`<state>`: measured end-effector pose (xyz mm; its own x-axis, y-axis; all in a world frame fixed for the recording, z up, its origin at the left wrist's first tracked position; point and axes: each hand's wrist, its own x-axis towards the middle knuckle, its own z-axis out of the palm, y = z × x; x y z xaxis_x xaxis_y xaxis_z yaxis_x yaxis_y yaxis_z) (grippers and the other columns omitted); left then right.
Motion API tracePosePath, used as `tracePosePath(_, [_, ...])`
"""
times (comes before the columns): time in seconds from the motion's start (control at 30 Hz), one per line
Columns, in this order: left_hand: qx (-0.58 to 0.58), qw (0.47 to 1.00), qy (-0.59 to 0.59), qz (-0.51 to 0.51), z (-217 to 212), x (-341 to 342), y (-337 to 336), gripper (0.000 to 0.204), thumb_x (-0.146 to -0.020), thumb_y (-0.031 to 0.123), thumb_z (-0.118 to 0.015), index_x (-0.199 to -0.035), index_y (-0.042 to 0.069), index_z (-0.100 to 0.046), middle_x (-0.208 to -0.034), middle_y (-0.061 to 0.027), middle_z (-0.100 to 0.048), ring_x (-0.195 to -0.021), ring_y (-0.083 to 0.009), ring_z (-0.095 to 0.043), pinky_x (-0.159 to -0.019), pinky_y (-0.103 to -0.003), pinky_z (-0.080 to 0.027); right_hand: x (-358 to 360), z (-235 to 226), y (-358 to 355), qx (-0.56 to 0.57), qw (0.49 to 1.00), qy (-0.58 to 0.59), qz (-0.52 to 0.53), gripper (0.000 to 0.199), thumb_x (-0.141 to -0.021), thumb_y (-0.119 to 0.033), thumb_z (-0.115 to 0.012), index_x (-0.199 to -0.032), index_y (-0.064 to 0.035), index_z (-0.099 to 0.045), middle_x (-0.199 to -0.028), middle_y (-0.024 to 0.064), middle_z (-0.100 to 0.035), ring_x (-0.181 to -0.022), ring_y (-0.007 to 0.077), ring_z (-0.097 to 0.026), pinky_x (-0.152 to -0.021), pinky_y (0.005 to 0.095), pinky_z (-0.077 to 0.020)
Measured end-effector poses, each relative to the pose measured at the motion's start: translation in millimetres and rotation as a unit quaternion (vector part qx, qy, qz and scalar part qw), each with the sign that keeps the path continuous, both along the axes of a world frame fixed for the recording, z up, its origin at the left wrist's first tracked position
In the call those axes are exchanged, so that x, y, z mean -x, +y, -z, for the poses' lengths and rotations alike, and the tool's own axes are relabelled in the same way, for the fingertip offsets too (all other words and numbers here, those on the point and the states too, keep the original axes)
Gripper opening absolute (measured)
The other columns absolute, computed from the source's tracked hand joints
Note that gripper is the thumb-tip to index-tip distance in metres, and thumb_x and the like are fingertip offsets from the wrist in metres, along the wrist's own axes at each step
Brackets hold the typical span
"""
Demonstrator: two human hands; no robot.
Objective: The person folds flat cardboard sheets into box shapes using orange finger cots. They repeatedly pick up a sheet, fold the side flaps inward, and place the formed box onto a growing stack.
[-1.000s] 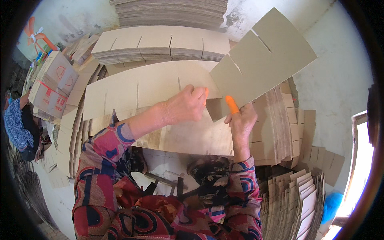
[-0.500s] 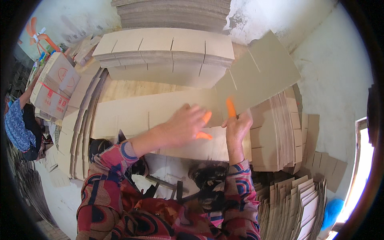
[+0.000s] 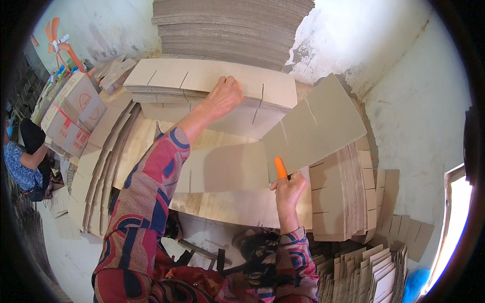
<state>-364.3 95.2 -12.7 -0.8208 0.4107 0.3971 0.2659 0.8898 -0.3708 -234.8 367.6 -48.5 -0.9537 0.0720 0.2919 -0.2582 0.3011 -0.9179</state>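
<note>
My left hand [image 3: 222, 97] rests on the stack of slotted cardboard sheets [image 3: 207, 72] at the back of the table. Its fingers are curled at the top sheet's front edge; their tips are partly hidden. My right hand [image 3: 290, 191] grips the near edge of a slotted cardboard sheet [image 3: 318, 123] tilted up to the right. An orange finger cover [image 3: 280, 167] shows on a finger stretched along that sheet. To its left a flat cardboard panel [image 3: 227, 166] lies over the wooden table [image 3: 222, 208]; whether the two are joined I cannot tell.
Stacked cardboard stands at the left [image 3: 108, 166] and right [image 3: 338, 194] table ends. A tall cardboard pile [image 3: 232, 33] is against the wall. Upright sheets [image 3: 364, 272] fill the lower right. A printed carton [image 3: 73, 113] and another person [image 3: 28, 161] are at far left.
My left hand has moved up and away from beside the right hand to the back stack. The right hand still holds the tilted sheet. The whole view has shifted a little.
</note>
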Motion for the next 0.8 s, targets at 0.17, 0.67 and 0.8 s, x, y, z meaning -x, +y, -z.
tracePosePath(0.17, [-0.042,0.998,0.003,0.050,-12.9,-4.0,-2.8,0.015,-0.078,0.015,-0.062,-0.087,0.003,-0.062,-0.083,-0.0078,-0.059,-0.087,-0.0248,-0.052,-0.075,-0.037,-0.045,-0.1,3.5,1.5,-0.023,1.000,0.001,-0.007,0.005,-0.085,0.003,-0.060,-0.084,0.0081,-0.063,-0.052,0.0058,-0.053,-0.038,0.0108,-0.051,-0.035,0.0260,-0.0375])
tracePosePath(0.67, [0.002,0.995,-0.056,0.083,-42.0,-52.9,44.9,0.049,-0.075,0.005,-0.057,-0.122,-0.008,-0.049,-0.114,-0.0116,-0.053,-0.097,-0.0231,-0.053,-0.070,-0.032,-0.053,-1.9,1.9,3.5,-0.029,0.999,0.018,-0.016,0.017,-0.079,0.013,-0.051,-0.092,0.0102,-0.062,-0.056,0.0062,-0.057,-0.039,0.0108,-0.051,-0.036,0.0254,-0.0400])
tracePosePath(0.8, [-0.017,0.990,-0.082,0.117,-37.2,-72.7,61.1,0.052,-0.074,0.008,-0.057,-0.122,-0.011,-0.049,-0.110,-0.0138,-0.055,-0.093,-0.0227,-0.053,-0.063,-0.031,-0.053,1.7,1.5,-0.7,-0.045,0.998,0.046,0.006,0.022,-0.074,0.016,-0.050,-0.092,0.0107,-0.062,-0.059,0.0093,-0.061,-0.039,0.0121,-0.052,-0.037,0.0265,-0.0407])
